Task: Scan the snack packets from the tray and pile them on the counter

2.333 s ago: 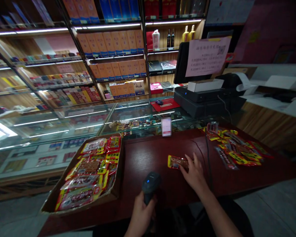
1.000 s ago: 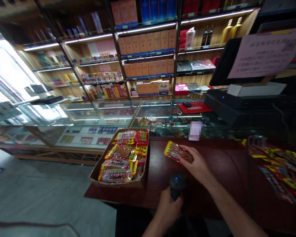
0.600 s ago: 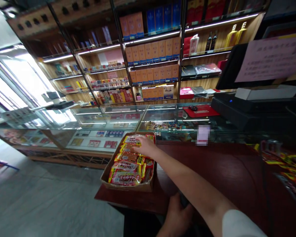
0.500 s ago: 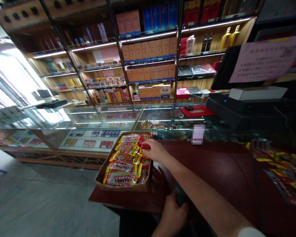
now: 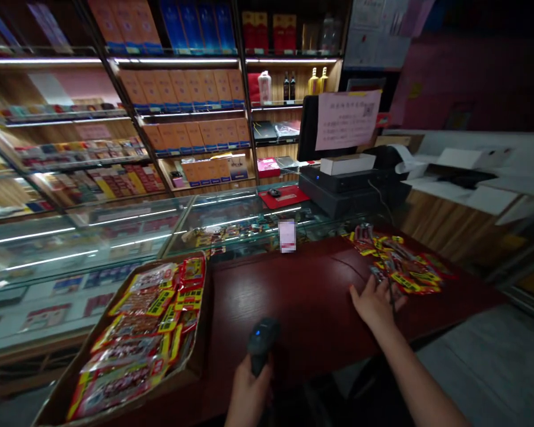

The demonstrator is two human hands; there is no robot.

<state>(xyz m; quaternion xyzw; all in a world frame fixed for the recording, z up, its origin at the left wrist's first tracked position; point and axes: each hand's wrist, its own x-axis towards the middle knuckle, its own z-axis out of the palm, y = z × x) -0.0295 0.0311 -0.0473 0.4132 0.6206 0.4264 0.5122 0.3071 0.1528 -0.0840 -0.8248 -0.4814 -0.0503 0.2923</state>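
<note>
My left hand [image 5: 250,385] is wrapped round the handle of a dark barcode scanner [image 5: 264,338] with a small blue light, held over the near edge of the dark red table [image 5: 289,290]. Reaching right, my right hand [image 5: 376,305] has its fingers spread at the near edge of a loose pile of snack packets [image 5: 403,264], red and yellow. Whether the fingertips touch a packet I cannot tell. On the left, a cardboard box [image 5: 203,323] holds several rows of similar snack packets [image 5: 136,344].
A glass display counter [image 5: 129,234] runs behind the table. Beyond it stand a monitor [image 5: 309,127] with a paper sheet, a black cash drawer [image 5: 338,198] and a mouse on a red mat [image 5: 289,196]. A thin cable crosses the table near my right hand.
My right hand has left the packets in the box and moved right to the loose pile, fingers now spread. The view has turned right. The scanner in my left hand now shows plainly.
</note>
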